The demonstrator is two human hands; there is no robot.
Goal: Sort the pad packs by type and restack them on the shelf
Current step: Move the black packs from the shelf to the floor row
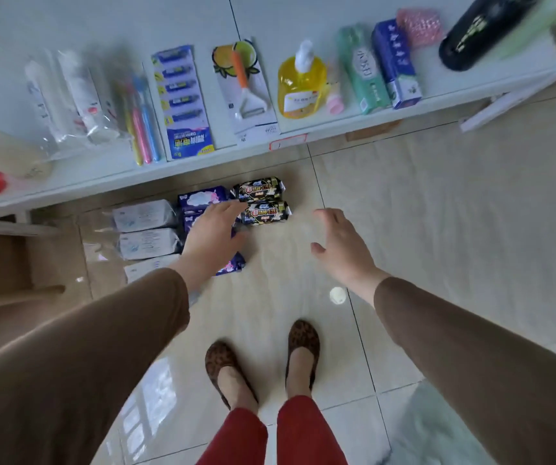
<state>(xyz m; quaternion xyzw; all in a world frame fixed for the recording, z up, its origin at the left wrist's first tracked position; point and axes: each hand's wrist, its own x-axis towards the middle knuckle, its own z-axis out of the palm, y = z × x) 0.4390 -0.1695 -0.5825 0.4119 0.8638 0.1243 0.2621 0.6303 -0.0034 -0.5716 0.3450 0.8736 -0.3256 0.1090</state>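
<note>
Pad packs lie grouped by type on the floor: white packs (145, 229) left of the left hand (211, 239), purple packs (202, 198) beneath it, black packs (263, 203) between both hands. Right hand (340, 250) hovers spread; both hold nothing.

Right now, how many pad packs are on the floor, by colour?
Black packs: 2
Purple packs: 2 show; the left hand hides part of that column
Grey packs: 3
Total: 7 visible
</note>
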